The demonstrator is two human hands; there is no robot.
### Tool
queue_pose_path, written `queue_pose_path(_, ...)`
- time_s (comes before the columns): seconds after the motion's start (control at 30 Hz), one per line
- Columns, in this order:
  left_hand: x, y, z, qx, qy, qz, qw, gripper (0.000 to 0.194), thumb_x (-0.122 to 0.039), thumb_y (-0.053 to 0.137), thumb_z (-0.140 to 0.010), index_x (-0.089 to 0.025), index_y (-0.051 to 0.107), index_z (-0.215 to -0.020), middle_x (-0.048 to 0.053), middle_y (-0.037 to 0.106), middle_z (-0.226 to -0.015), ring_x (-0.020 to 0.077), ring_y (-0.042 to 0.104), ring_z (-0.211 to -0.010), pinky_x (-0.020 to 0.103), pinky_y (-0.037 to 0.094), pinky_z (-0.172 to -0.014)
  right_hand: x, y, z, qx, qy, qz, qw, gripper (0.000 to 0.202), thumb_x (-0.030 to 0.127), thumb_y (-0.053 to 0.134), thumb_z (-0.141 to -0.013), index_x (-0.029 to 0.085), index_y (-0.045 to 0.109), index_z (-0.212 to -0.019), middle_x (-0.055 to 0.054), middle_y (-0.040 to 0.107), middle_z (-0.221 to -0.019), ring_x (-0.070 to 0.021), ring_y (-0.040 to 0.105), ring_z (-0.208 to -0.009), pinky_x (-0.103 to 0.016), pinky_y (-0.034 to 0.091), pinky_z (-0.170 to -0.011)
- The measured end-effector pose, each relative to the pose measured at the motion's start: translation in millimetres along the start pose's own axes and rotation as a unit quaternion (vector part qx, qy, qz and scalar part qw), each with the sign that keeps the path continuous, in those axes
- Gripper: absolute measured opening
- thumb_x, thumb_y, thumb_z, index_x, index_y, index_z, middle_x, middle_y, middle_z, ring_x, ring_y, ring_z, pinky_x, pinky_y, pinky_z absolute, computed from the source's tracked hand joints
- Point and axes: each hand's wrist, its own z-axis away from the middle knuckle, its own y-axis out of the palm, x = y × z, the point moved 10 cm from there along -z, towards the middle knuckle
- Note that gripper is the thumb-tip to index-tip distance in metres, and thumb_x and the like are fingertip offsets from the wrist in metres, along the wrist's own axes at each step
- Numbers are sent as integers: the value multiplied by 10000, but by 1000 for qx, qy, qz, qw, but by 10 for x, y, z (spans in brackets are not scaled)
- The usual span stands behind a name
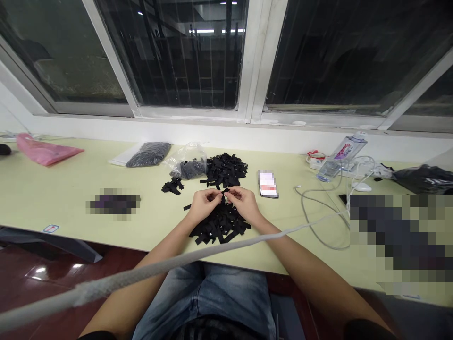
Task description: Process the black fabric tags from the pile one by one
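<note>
My left hand (207,203) and my right hand (242,202) meet at the middle of the table, fingertips pinched together on a small black fabric strip (225,191). Right below them lies a pile of black strips (221,224) with small shiny spots on it. Beyond my hands is a second heap of black strips (227,169). A clear plastic bag (189,160) with dark pieces inside leans beside that heap. A small cluster of black strips (172,185) sits to the left of my hands.
A phone (268,184) with a lit screen lies right of the heaps. Farther right are a tilted plastic bottle (341,156), tangled cables (329,203) and a black bag (424,178). At left lie a pink bag (47,150) and a filled dark packet (149,154). A pale cord (170,264) crosses the foreground.
</note>
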Motion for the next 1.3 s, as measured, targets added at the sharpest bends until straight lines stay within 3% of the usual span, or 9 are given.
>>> queue_pose_path(0.37, -166, 20, 34, 23, 75, -109, 991, 242, -380, 601, -911, -182, 734, -958, 52, 751, -918, 169, 662, -762, 263, 491, -679, -63, 28, -35, 32, 21, -8, 999, 272, 456, 657, -840, 190, 703, -867, -26, 676, -735, -171, 623, -674, -274, 488, -657)
queue_pose_path(0.57, -218, 10, 51, 19, 97, -134, 986, 194, -314, 561, -911, -180, 695, -871, 34, 712, -825, 148, 622, -713, 246, 466, -646, 32, 58, -15, 53, 1, 15, 999, 250, 431, 640, -860, 203, 691, -774, -10, 667, -695, -170, 617, -671, -277, 475, -672)
queue_pose_path(0.7, -212, 1, 59, 16, 99, -133, 986, 151, -273, 567, -873, -176, 647, -789, 15, 661, -750, 137, 581, -684, 230, 443, -619, 136, 99, 31, 54, -21, 25, 998, 262, 437, 639, -861, 203, 693, -756, -11, 672, -712, -171, 618, -682, -279, 480, -671)
queue_pose_path(0.87, -230, -23, 58, 14, 111, -116, 987, 128, -240, 561, -852, -168, 608, -756, 6, 618, -726, 130, 546, -684, 220, 412, -604, 97, 143, 49, 57, 19, -25, 998, 262, 454, 682, -823, 195, 710, -795, -19, 678, -733, -173, 636, -679, -282, 502, -667)
queue_pose_path(1.1, -224, 61, 75, 63, 76, -73, 992, 261, -398, 566, -915, -160, 618, -821, 21, 625, -748, 129, 533, -670, 216, 392, -569, 47, 125, -6, 73, 35, -70, 994, 295, 484, 713, -790, 192, 706, -755, -18, 665, -672, -167, 629, -657, -287, 510, -673)
queue_pose_path(1.3, -216, 62, 63, 65, 65, -38, 995, 298, -434, 560, -937, -161, 662, -877, 38, 665, -807, 147, 572, -725, 234, 422, -614, -10, 106, -44, 70, 55, -99, 991, 294, 486, 746, -758, 194, 721, -764, -16, 670, -669, -168, 640, -650, -292, 528, -662)
